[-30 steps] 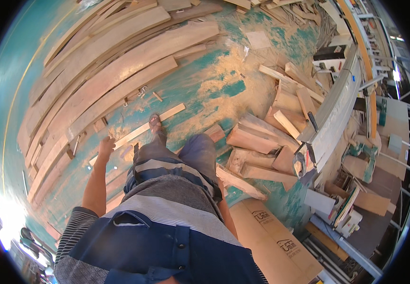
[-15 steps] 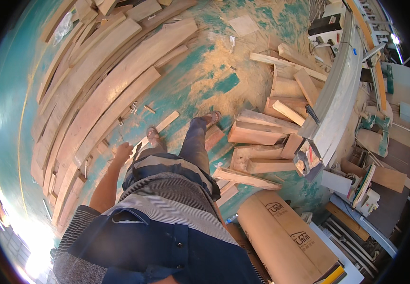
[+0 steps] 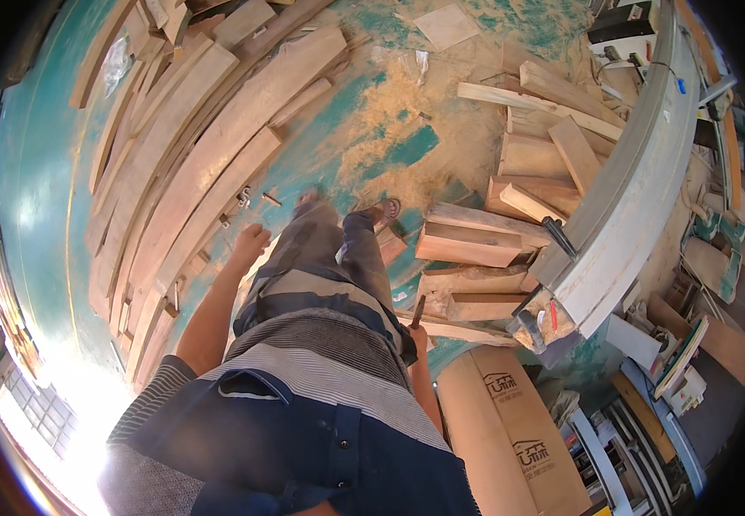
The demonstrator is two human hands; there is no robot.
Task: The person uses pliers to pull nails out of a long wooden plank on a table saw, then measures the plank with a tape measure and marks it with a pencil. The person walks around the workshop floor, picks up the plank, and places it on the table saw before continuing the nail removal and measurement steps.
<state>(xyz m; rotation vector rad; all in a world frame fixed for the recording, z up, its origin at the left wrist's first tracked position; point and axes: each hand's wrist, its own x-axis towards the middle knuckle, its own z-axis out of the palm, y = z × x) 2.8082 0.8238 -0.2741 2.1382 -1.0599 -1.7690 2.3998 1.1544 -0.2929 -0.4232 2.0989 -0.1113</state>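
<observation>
Chisel-like tool (image 3: pixel 418 311), dark and slim, pokes up from the closed right hand (image 3: pixel 420 334) beside the hip. Left hand (image 3: pixel 249 242) hangs loosely curled, holding nothing, above long planks (image 3: pixel 217 163) on the sawdusty floor (image 3: pixel 389 146). Stepping among scattered offcuts (image 3: pixel 467 245), a stumble could drive the tool's tip into the leg.

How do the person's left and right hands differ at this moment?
The left hand hangs empty with fingers loosely curled, clear of the body beside the long planks. The right hand sits tight against the hip, mostly hidden, gripping a slim dark tool that points up from it. Both hang low at the person's sides.
</observation>
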